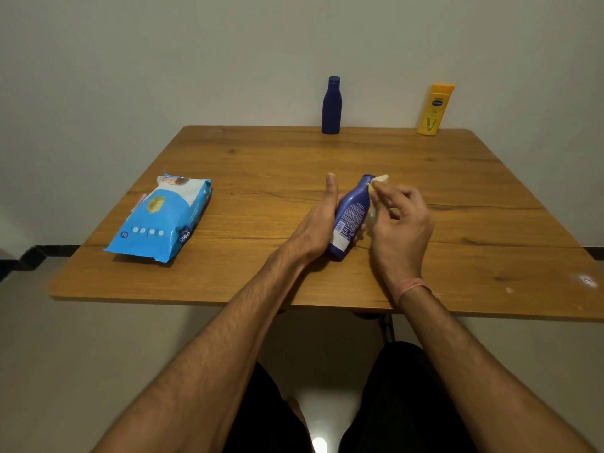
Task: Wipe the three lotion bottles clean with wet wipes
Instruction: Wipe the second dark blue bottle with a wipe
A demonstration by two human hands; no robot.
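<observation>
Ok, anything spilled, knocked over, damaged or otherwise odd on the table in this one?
Nothing stands out. The dark blue bottle and the yellow bottle stand upright at the far edge, the wipes pack lies flat, and the tilted blue bottle is simply held by the left hand while the right hand wipes it.

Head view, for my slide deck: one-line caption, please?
Left hand holds a blue lotion bottle while right hand rubs it with a wet wipe.

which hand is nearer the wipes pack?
Left. The left hand holds the blue lotion bottle on the side facing the wipes pack; the right hand, pinching a wipe, is beyond the bottle, farther off.
</observation>
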